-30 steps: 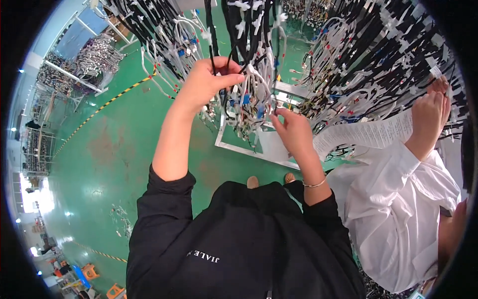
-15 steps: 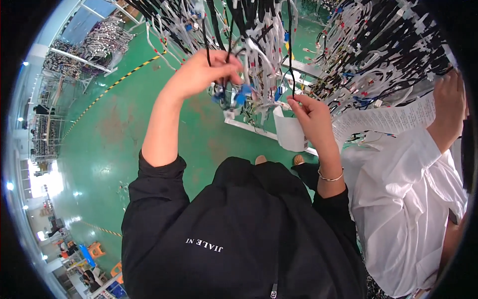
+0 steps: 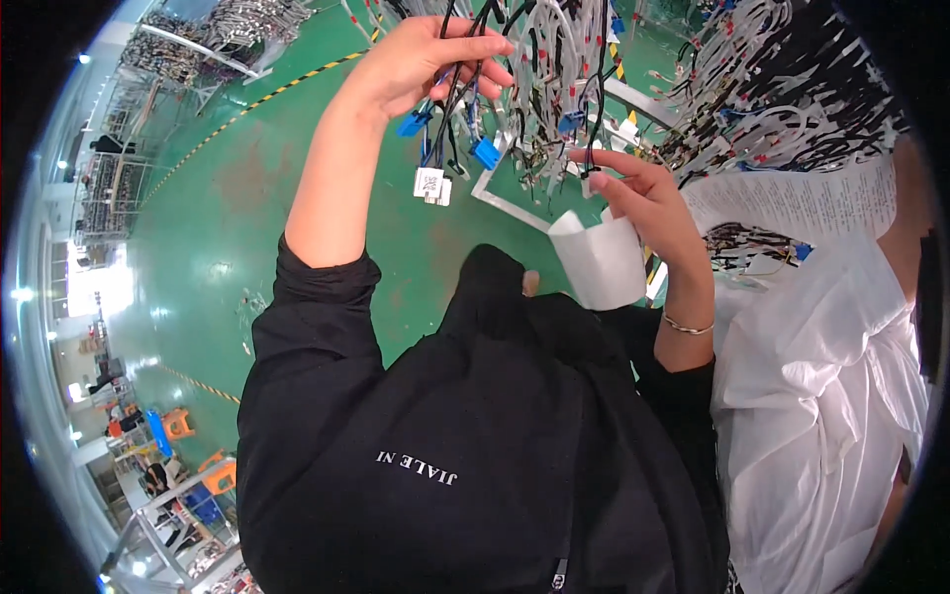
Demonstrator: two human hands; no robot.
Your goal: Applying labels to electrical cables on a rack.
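Left grip (image 3: 416, 67) curls around several black wires (image 3: 451, 104), their blue plugs (image 3: 486, 152) and white plug (image 3: 429, 184) dangling below; right grip (image 3: 648, 205) is at the lower end of a cable (image 3: 601, 99), pinching or not I can't tell. I'd judge I'm separating these, which calls for keeping them apart. Half a second ago the plugs were blurred and bunched; now they hang spread.
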